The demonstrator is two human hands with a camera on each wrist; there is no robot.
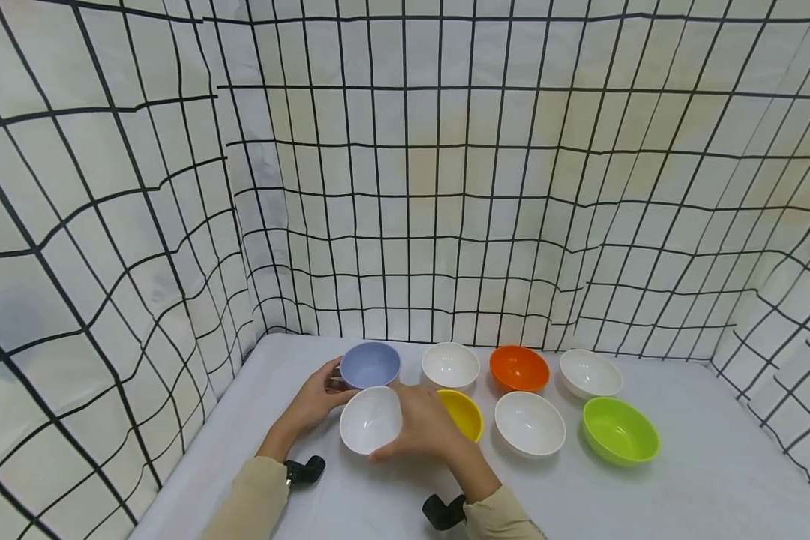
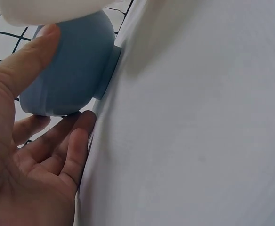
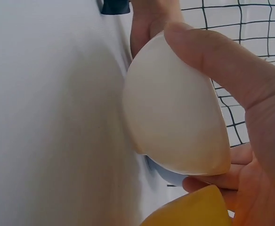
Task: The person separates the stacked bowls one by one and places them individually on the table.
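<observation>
A blue bowl (image 1: 370, 365) stands upright on the white cloth at the back left. My left hand (image 1: 313, 401) holds its left side; in the left wrist view the thumb lies along the wall of the blue bowl (image 2: 76, 66) and the curled fingers sit below. My right hand (image 1: 427, 420) grips a white bowl (image 1: 370, 421) between thumb and fingers, just in front of the blue one. The right wrist view has this white bowl (image 3: 175, 108) side-on, seemingly raised over the cloth. Partly hidden behind the right hand is a yellow bowl (image 1: 463, 414).
Along the back stand a white bowl (image 1: 450, 365), an orange bowl (image 1: 519, 368) and another white bowl (image 1: 590, 373). Nearer are a white bowl (image 1: 529, 424) and a green bowl (image 1: 620, 431). A black-gridded white sheet (image 1: 418, 172) encloses the table (image 1: 702, 480) at back and sides.
</observation>
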